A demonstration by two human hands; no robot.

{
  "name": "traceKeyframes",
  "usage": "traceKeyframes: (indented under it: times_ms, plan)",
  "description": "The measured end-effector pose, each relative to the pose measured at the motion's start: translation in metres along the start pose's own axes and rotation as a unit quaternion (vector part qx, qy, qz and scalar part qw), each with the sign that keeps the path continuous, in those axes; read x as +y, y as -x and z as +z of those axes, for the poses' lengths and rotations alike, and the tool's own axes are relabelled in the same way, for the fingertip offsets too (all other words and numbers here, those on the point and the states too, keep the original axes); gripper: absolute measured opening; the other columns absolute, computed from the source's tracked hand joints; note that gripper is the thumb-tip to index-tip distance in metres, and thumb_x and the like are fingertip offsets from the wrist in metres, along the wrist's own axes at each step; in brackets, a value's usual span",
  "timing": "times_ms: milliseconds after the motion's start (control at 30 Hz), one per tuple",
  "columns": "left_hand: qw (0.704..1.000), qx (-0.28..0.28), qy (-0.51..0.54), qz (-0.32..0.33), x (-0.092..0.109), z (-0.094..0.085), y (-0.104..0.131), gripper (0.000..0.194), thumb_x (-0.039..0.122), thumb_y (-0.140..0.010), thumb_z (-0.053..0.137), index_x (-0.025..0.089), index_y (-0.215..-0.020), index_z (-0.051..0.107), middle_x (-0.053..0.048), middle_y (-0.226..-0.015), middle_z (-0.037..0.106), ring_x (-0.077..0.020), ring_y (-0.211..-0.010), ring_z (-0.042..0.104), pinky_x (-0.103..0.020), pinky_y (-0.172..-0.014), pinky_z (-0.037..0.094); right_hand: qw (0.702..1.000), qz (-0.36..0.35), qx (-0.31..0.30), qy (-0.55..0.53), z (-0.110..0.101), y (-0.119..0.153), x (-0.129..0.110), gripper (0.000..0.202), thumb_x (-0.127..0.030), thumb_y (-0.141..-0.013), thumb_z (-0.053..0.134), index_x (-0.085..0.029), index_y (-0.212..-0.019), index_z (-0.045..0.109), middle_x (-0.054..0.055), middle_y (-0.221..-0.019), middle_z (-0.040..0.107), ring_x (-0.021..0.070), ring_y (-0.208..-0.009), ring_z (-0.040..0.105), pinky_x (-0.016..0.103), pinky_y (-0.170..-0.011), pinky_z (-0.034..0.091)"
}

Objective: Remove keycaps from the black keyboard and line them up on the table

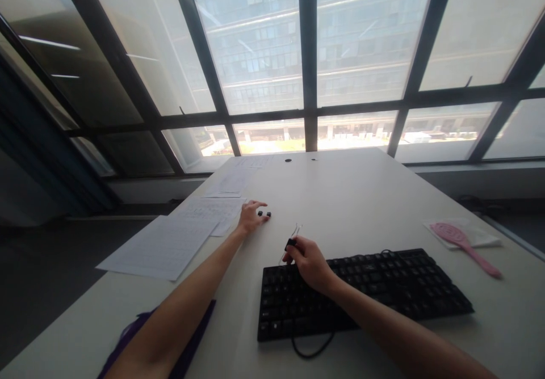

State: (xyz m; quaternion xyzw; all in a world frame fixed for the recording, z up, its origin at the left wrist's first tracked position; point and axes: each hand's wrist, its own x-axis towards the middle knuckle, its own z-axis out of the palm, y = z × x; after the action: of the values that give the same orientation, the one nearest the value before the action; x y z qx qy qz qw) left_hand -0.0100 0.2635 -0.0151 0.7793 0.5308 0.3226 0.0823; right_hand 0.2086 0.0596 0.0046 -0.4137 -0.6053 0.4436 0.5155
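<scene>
Head view, looking down a long pale desk (366, 197) that runs to a wall of dark-framed windows.

Right hand (310, 262) sits over the far left corner of a black flat computer keyboard (366, 294). Its fingers are closed in a pinch on a thin wire keycap puller with a small black grip (292, 239); the wire prongs angle up and away toward the windows, clear of the keys. The pinch at the grip end keeps the prongs free to work.

Left hand (251, 215) is stretched well out toward the desk's far left part, palm down, fingers spread loosely and not gripping. The fingertips rest at or just beside two small black keycaps (264, 214) lying loose on the bare desk top. Whether a finger actually touches one, I cannot tell. The caps sit apart from the keyboard, out of the way of the working hand.

White printed paper sheets (162, 245) lie along the left edge. A pink plastic hairbrush (462, 243) rests on a clear wrapper near the right edge, well apart from both hands. A purple strap (128, 333) shows at the near left corner, beneath the left forearm. The keyboard's black cable loops at the near edge.
</scene>
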Motion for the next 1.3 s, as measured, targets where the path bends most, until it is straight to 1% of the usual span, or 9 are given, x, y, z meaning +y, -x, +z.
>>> traceKeyframes:
  times_ms: [67, 133, 233, 400, 533, 700, 800, 1067, 1300]
  plan:
    - [1.0, -0.003, 0.015, -0.005, -0.007, -0.003, 0.002, 0.049, 0.029, -0.063, 0.08, 0.021, -0.111, 0.071, -0.008, -0.116, 0.067, -0.0281, -0.106, 0.057, -0.043, -0.101, 0.041, 1.0, 0.001, -0.001, 0.002, 0.0, 0.0, 0.0, 0.017, -0.028, -0.092, 0.053, -0.019, -0.08, 0.061, 0.003, -0.072, 0.071, 0.0166, -0.067, 0.065, 0.028, -0.066, 0.048]
    - [0.999, -0.014, 0.035, -0.013, -0.014, -0.004, 0.003, 0.052, 0.031, -0.067, 0.076, 0.02, -0.117, 0.067, -0.008, -0.116, 0.069, -0.0253, -0.099, 0.06, -0.039, -0.093, 0.047, 1.0, 0.002, -0.003, 0.005, 0.0, 0.0, 0.0, 0.017, -0.027, -0.092, 0.053, -0.019, -0.08, 0.061, 0.003, -0.072, 0.071, 0.0165, -0.067, 0.065, 0.028, -0.066, 0.048]
    - [0.997, -0.036, 0.06, -0.021, -0.021, -0.005, 0.003, 0.052, 0.032, -0.071, 0.072, 0.018, -0.12, 0.064, -0.006, -0.105, 0.073, -0.0202, -0.083, 0.061, -0.034, -0.081, 0.052, 1.0, 0.002, -0.003, 0.009, 0.0, 0.0, 0.002, 0.018, -0.028, -0.092, 0.053, -0.019, -0.08, 0.061, 0.003, -0.072, 0.071, 0.0165, -0.067, 0.065, 0.027, -0.066, 0.047]
    - [0.995, -0.045, 0.08, -0.026, -0.024, -0.004, -0.002, 0.051, 0.031, -0.07, 0.07, 0.018, -0.118, 0.064, -0.005, -0.096, 0.074, -0.0169, -0.073, 0.059, -0.032, -0.076, 0.052, 1.0, 0.001, -0.005, 0.01, 0.0, -0.001, 0.003, 0.018, -0.028, -0.092, 0.053, -0.018, -0.08, 0.061, 0.003, -0.072, 0.071, 0.0166, -0.067, 0.065, 0.027, -0.066, 0.047]
    - [0.995, -0.043, 0.085, -0.014, -0.02, -0.008, 0.0, 0.056, 0.032, -0.069, 0.073, 0.017, -0.123, 0.062, -0.007, -0.102, 0.074, -0.0186, -0.08, 0.061, -0.034, -0.08, 0.051, 1.0, -0.003, -0.003, 0.016, -0.001, 0.0, 0.002, 0.018, -0.027, -0.092, 0.053, -0.018, -0.078, 0.061, 0.003, -0.072, 0.072, 0.0164, -0.067, 0.064, 0.027, -0.067, 0.048]
    - [0.996, -0.039, 0.08, 0.022, -0.006, -0.01, 0.007, 0.067, 0.032, -0.066, 0.079, 0.023, -0.129, 0.06, -0.007, -0.116, 0.071, -0.026, -0.11, 0.057, -0.043, -0.103, 0.041, 1.0, -0.007, -0.001, 0.025, -0.002, 0.0, 0.002, 0.02, -0.027, -0.092, 0.053, -0.019, -0.077, 0.062, 0.003, -0.073, 0.071, 0.0163, -0.068, 0.064, 0.027, -0.067, 0.047]
    - [0.995, -0.05, 0.081, 0.037, 0.0, -0.009, 0.005, 0.066, 0.033, -0.066, 0.08, 0.027, -0.129, 0.06, -0.005, -0.114, 0.072, -0.027, -0.119, 0.053, -0.044, -0.106, 0.038, 1.0, -0.007, -0.003, 0.027, -0.002, 0.001, 0.0, 0.02, -0.027, -0.092, 0.053, -0.018, -0.077, 0.062, 0.003, -0.073, 0.071, 0.0163, -0.068, 0.064, 0.027, -0.067, 0.047]
    - [0.99, -0.095, 0.097, 0.039, -0.003, -0.005, -0.007, 0.066, 0.031, -0.069, 0.076, 0.026, -0.132, 0.057, -0.004, -0.101, 0.075, -0.025, -0.114, 0.057, -0.044, -0.102, 0.041, 0.999, -0.014, -0.005, 0.031, -0.003, 0.002, -0.002, 0.019, -0.026, -0.092, 0.052, -0.018, -0.077, 0.062, 0.003, -0.075, 0.071, 0.0163, -0.07, 0.064, 0.028, -0.069, 0.047]
    - [0.986, -0.102, 0.129, 0.032, -0.007, -0.004, -0.009, 0.072, 0.03, -0.069, 0.076, 0.021, -0.137, 0.051, -0.006, -0.098, 0.075, -0.0231, -0.104, 0.064, -0.04, -0.096, 0.046, 0.999, -0.009, -0.011, 0.04, -0.003, 0.001, 0.001, 0.02, -0.026, -0.092, 0.052, -0.018, -0.077, 0.062, 0.003, -0.073, 0.07, 0.0159, -0.067, 0.063, 0.027, -0.066, 0.046]
